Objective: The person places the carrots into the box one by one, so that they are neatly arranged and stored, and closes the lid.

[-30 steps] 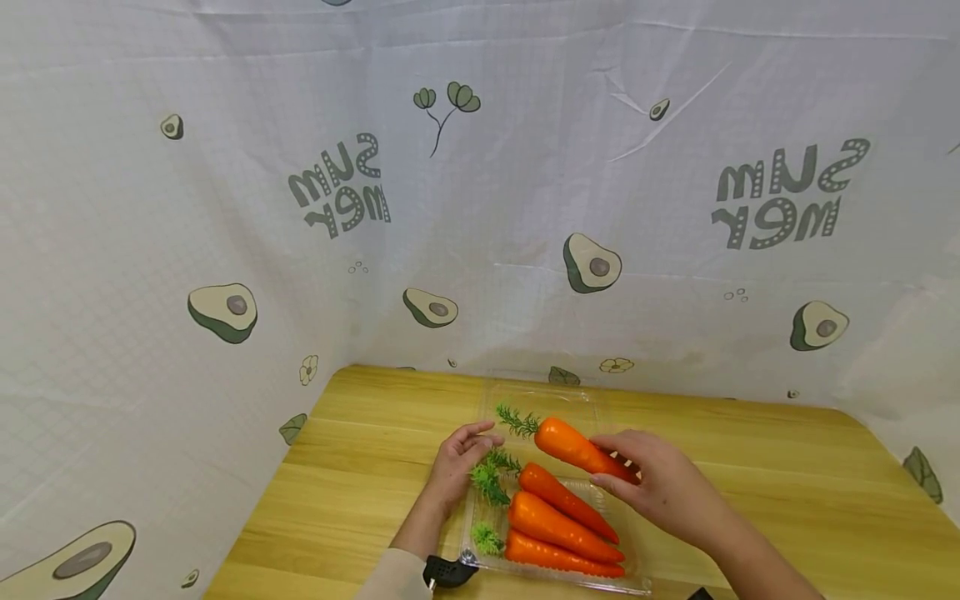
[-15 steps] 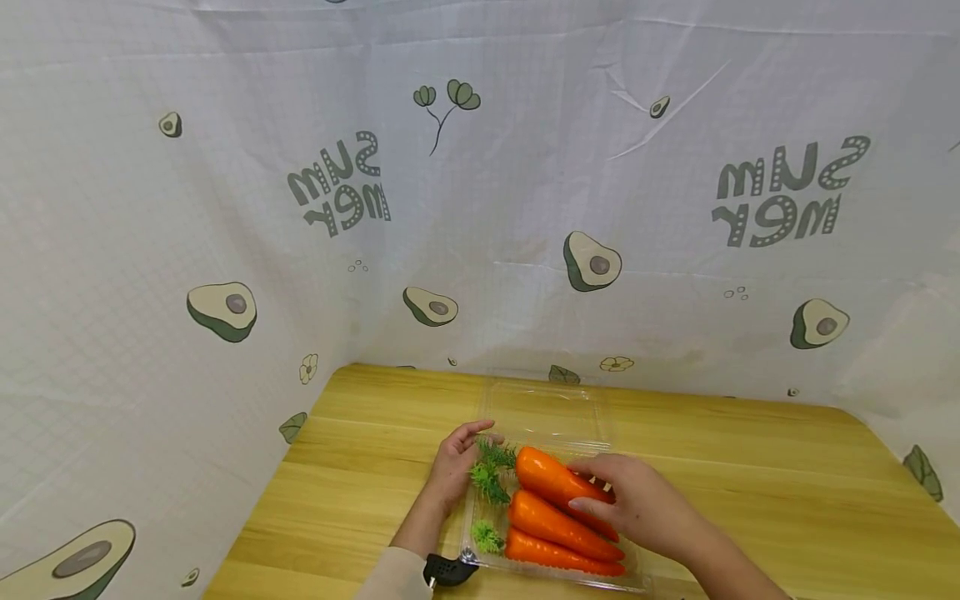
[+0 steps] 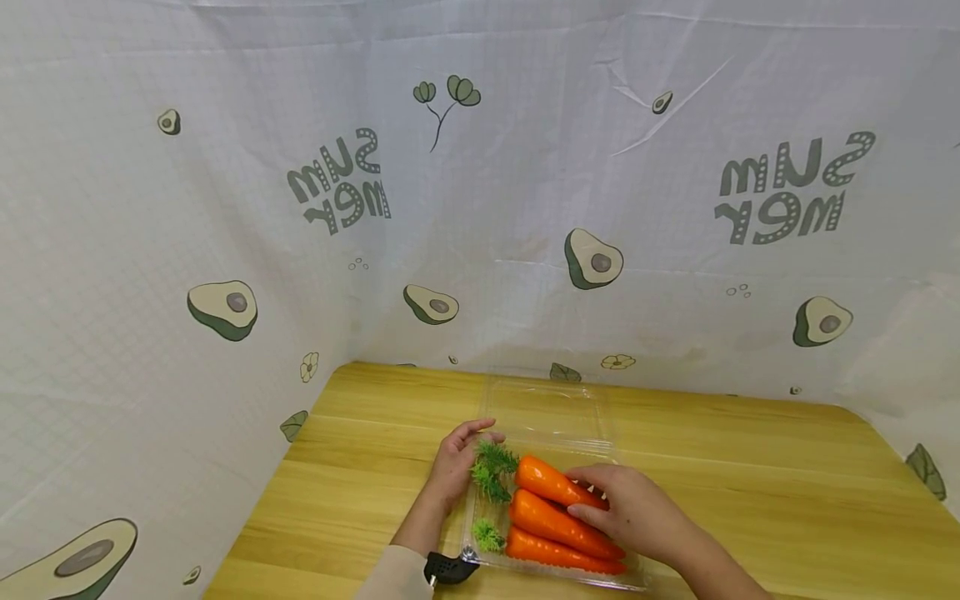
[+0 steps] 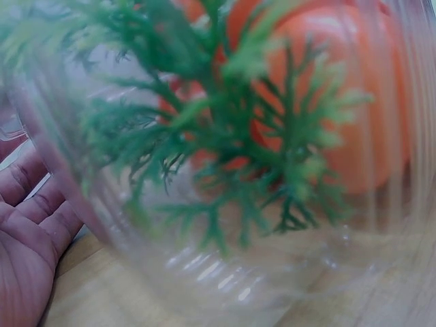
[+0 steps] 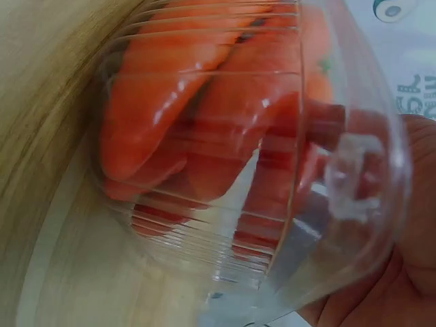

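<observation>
Two hands show, one left hand (image 3: 452,458) and one right hand (image 3: 626,504). There is one bench (image 3: 337,500) and one clear box (image 3: 636,573) with one lid (image 3: 551,412). At least three carrots (image 3: 547,477) can be counted; whether more lie beneath is hidden, and the green tops (image 3: 487,536) overlap too much for a sure count. One beige sleeve (image 3: 393,575) and one black fitting (image 3: 450,569) are seen. The printed cloth (image 3: 487,208) bears two "summer" prints (image 3: 795,187), five larger avocado halves (image 3: 592,258), two pale yellow blossoms (image 3: 618,362) and one two-headed flower sprig (image 3: 442,108).
</observation>
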`<state>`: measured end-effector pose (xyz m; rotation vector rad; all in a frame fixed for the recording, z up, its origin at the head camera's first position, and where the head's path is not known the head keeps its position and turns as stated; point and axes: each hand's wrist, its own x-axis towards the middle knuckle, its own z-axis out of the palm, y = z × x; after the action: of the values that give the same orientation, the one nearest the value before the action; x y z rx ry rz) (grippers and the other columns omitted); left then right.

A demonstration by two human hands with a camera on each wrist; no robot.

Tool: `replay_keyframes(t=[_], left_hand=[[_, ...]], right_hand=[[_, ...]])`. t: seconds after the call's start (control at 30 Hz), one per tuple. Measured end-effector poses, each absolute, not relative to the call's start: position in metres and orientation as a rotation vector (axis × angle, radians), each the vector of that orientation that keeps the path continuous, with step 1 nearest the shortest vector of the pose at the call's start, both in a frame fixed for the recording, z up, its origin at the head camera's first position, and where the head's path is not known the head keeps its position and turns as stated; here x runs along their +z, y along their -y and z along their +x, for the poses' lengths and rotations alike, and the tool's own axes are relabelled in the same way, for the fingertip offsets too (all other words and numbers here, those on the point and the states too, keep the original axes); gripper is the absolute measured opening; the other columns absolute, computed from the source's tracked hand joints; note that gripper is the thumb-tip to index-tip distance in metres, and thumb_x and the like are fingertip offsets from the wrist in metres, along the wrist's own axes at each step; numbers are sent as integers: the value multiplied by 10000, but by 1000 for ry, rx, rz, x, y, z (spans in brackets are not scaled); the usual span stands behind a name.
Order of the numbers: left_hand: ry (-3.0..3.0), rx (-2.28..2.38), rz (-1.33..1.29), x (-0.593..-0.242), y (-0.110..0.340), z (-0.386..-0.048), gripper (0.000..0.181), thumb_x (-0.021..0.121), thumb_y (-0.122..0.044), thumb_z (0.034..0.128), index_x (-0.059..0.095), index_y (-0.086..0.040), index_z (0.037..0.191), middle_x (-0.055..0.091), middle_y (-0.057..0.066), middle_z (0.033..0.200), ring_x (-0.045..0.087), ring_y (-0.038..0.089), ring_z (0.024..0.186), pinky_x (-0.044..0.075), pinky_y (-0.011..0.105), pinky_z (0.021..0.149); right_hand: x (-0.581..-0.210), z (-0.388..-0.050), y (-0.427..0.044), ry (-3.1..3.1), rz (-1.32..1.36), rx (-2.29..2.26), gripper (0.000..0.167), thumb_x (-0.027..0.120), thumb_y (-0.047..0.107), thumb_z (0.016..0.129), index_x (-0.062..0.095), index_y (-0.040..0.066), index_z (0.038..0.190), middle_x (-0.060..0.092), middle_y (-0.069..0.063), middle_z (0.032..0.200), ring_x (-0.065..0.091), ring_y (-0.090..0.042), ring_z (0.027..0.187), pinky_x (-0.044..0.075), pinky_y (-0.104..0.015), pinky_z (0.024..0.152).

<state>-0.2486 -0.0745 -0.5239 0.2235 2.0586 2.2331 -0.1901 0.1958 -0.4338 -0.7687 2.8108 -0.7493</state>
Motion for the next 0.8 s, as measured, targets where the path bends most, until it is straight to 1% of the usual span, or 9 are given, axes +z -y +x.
replay_keyframes(t=[0.07, 0.17, 0.27, 0.33, 0.43, 0.5, 0.57, 0.63, 0.8], left_hand=[[-2096, 2214, 229, -524, 75, -249, 397, 520, -242, 1075, 574, -32, 1408, 716, 186, 1246, 632, 94, 1157, 488, 221, 941], [-2144, 2186, 222, -523, 75, -249, 391, 492, -266, 1087, 589, -52, 1400, 722, 166, 1248, 576, 93, 1190, 431, 249, 914], [-2149, 2190, 219, -522, 75, -248, 400, 484, -289, 1090, 597, -52, 1391, 722, 172, 1248, 554, 120, 1212, 408, 276, 877], [-2135, 2201, 215, -522, 76, -247, 401, 478, -296, 1092, 602, -55, 1387, 722, 178, 1246, 543, 143, 1266, 407, 285, 912], [-2110, 2213, 208, -522, 76, -247, 393, 477, -285, 1093, 605, -55, 1384, 728, 164, 1238, 537, 184, 1310, 410, 303, 958], [-2090, 2220, 204, -522, 76, -247, 388, 483, -276, 1091, 601, -57, 1389, 737, 135, 1230, 537, 183, 1319, 413, 307, 989], [-2083, 2225, 213, -522, 76, -248, 393, 483, -265, 1092, 587, -42, 1398, 743, 114, 1221, 543, 169, 1308, 416, 309, 995], [-2071, 2236, 216, -522, 76, -248, 394, 493, -257, 1088, 580, -40, 1404, 747, 98, 1215, 555, 130, 1275, 417, 295, 987], [-2026, 2274, 230, -523, 75, -249, 411, 505, -244, 1084, 553, -14, 1422, 716, 175, 1256, 601, 59, 1154, 450, 238, 931]], right_hand=[[-436, -191, -197, -2817, -786, -738, 376, 781, 364, 894, 737, 136, 1191, 737, 98, 1005, 610, 10, 808, 562, -244, 703], [-438, -192, -198, -2818, -808, -731, 336, 778, 341, 901, 743, 143, 1171, 743, 94, 1005, 634, -10, 827, 569, -248, 708], [-439, -193, -199, -2815, -778, -742, 337, 769, 355, 908, 743, 152, 1175, 747, 83, 1023, 651, -48, 857, 566, -249, 713], [-438, -193, -201, -2815, -713, -773, 363, 768, 370, 906, 738, 150, 1193, 746, 67, 1059, 657, -85, 887, 570, -266, 731], [-435, -193, -203, -2830, -586, -850, 396, 772, 383, 901, 731, 144, 1214, 747, 39, 1117, 676, -151, 957, 596, -337, 788], [-433, -194, -205, -2862, -523, -903, 388, 775, 351, 902, 728, 132, 1219, 747, 13, 1146, 685, -194, 998, 605, -406, 836], [-431, -196, -208, -2907, -484, -951, 363, 771, 317, 911, 729, 126, 1216, 749, -8, 1155, 691, -225, 1024, 603, -459, 866], [-430, -198, -211, -2964, -469, -984, 330, 761, 269, 923, 728, 118, 1214, 748, -30, 1159, 690, -233, 1028, 597, -472, 881], [-430, -205, -220, -3037, -415, -1063, 328, 722, 235, 959, 706, 91, 1253, 724, -84, 1208, 670, -223, 1026, 593, -438, 871]])
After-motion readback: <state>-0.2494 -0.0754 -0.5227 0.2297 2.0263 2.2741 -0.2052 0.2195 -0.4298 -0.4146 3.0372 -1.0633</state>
